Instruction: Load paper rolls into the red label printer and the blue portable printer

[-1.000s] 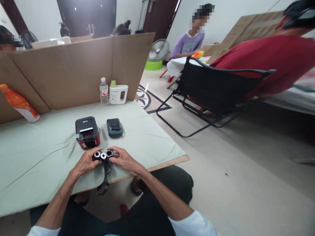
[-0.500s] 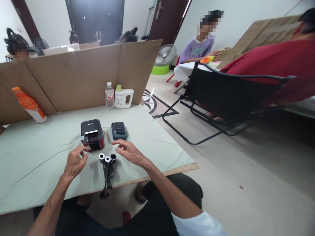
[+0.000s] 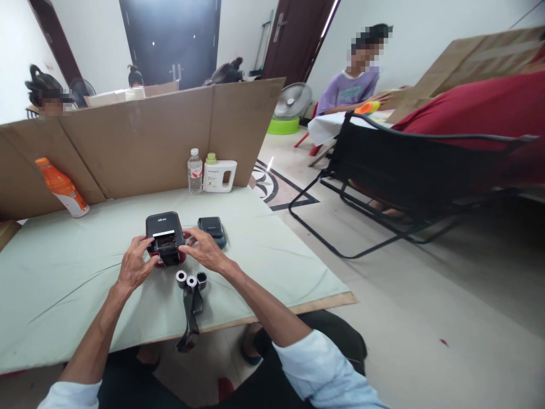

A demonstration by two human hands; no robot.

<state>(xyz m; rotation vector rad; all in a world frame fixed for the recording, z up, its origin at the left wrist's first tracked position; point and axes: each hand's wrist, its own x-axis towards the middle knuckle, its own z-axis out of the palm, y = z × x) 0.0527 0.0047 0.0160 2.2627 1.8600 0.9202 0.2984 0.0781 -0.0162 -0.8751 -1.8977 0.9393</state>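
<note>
A red and black label printer (image 3: 163, 221) sits on the cloth-covered table with a dark strip hanging over its front. My left hand (image 3: 134, 264) grips its left side, fingers at the front corner. On the opposite side, my right hand (image 3: 206, 250) takes hold with thumb and fingertips at the right edge. A smaller dark device (image 3: 212, 229) lies just behind my right hand. Nearer me stand a few small rolls (image 3: 191, 281), from which a black ribbon (image 3: 189, 318) trails over the table's front edge.
An upright cardboard panel (image 3: 145, 136) closes off the table's back. Before it stand an orange bottle (image 3: 63, 188) leaning on the panel, a water bottle (image 3: 195, 172) and a white jug (image 3: 219, 175). To the right are a black folding chair (image 3: 383, 165), a fan (image 3: 292, 102) and people seated nearby.
Both hands have moved in and taken hold of the label printer's sides, where before they hovered in front of it. The whole view has shifted slightly.
</note>
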